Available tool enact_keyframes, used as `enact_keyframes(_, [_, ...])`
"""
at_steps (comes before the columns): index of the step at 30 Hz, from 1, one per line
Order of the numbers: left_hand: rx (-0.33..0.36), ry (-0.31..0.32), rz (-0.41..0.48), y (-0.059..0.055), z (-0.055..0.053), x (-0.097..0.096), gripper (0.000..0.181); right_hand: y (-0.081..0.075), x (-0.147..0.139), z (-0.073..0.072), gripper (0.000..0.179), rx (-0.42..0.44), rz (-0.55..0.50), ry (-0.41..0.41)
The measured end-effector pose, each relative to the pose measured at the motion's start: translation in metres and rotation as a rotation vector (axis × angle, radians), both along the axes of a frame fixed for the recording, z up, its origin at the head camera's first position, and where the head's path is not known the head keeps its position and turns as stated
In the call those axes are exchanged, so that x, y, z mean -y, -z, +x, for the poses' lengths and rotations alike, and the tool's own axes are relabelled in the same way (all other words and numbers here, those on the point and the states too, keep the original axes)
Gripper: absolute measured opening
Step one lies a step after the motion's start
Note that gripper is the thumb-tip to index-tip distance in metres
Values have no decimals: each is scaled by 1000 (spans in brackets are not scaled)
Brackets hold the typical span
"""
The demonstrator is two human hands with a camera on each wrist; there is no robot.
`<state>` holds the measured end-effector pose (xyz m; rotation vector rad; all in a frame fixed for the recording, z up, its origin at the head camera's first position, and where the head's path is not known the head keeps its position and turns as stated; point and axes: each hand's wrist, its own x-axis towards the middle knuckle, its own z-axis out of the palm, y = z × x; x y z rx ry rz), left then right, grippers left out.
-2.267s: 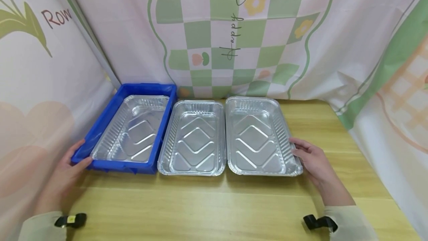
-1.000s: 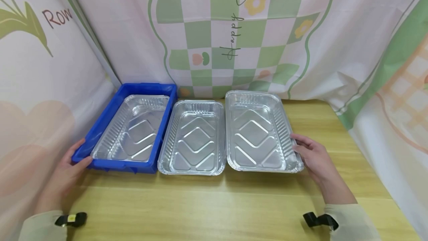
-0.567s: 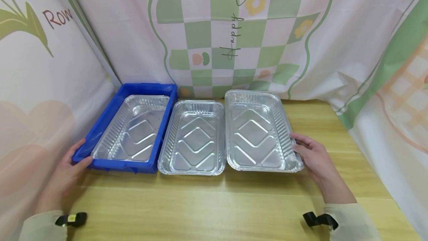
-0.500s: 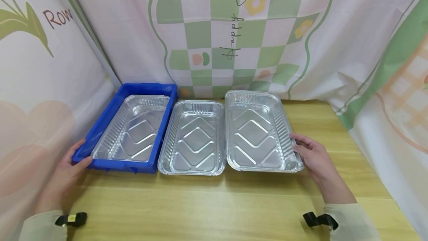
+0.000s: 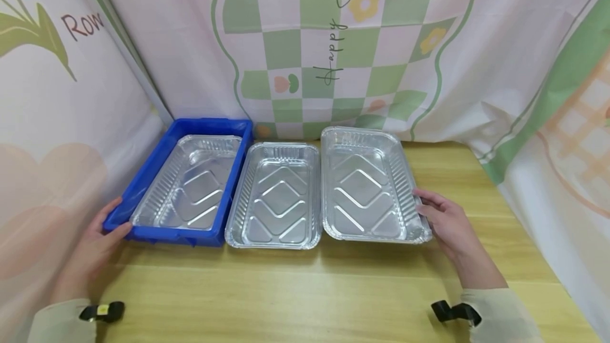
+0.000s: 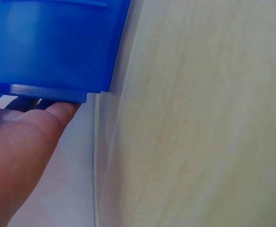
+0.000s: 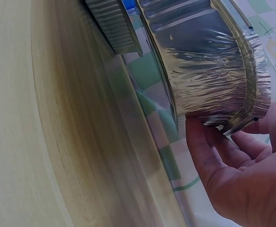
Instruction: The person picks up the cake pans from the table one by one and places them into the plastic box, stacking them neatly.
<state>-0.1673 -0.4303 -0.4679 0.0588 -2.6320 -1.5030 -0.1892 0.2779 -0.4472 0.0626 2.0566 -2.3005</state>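
Note:
At the left of the table, my left hand (image 5: pixel 95 245) grips the near left corner of a blue plastic bin (image 5: pixel 176 236), thumb at the front rim and fingers at the outer side. Inside that bin lies an aluminum foil tray (image 5: pixel 200 189). A second foil tray (image 5: pixel 281 200) sits in the middle, just right of the bin. My right hand (image 5: pixel 450 226) holds the right side of a third foil tray (image 5: pixel 367 195), near its front corner. The right wrist view shows this tray (image 7: pixel 209 80) raised off the table, with fingertips under its edge. All three trays look empty.
The wooden table (image 5: pixel 281 295) extends in front of the trays and to their right. A patterned cloth (image 5: pixel 329 52) hangs close behind them. More cloth hangs at the left (image 5: pixel 62 120), close beside the bin, and at the right (image 5: pixel 572 173).
The right foil tray has moved up and slightly away from me with my right hand, mostly before the last second. My left hand, the bin and the middle tray keep their places.

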Motion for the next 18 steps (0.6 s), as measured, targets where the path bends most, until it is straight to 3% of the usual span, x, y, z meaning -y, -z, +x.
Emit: enact_keyframes(18, [4,-1,-13,0,-1,2,69,-6,8,-3,47,2,-4,-16])
